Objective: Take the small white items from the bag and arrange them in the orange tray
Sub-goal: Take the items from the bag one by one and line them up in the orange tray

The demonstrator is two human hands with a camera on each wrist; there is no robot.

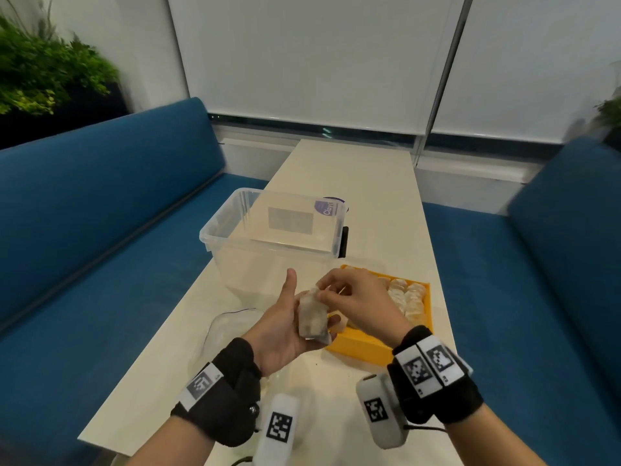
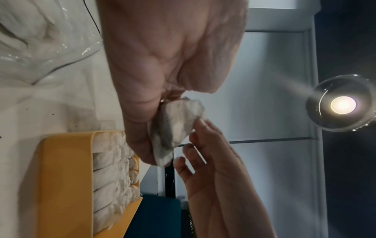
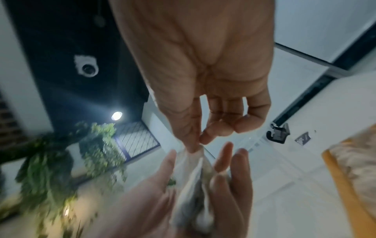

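Note:
A stack of small white packets (image 1: pixel 312 319) lies in my upturned left hand (image 1: pixel 295 307), whose fingers curl up round its far side while the thumb sticks up. My right hand (image 1: pixel 336 292) pinches the top edge of the uppermost packet (image 3: pixel 196 154) between thumb and forefinger. From the left wrist the same bundle (image 2: pixel 177 125) shows between both hands. Just right of the hands sits the orange tray (image 1: pixel 363 348), with rows of white packets (image 1: pixel 408 299) standing in it. The clear bag (image 1: pixel 228 326) lies flat on the table left of my left hand.
A clear plastic box (image 1: pixel 268 237) stands open behind the hands, with a black device (image 1: pixel 343 242) at its right side. The narrow white table (image 1: pixel 336 381) is flanked by blue benches (image 1: pixel 100 230). A plant (image 1: pixel 40 68) stands at far left.

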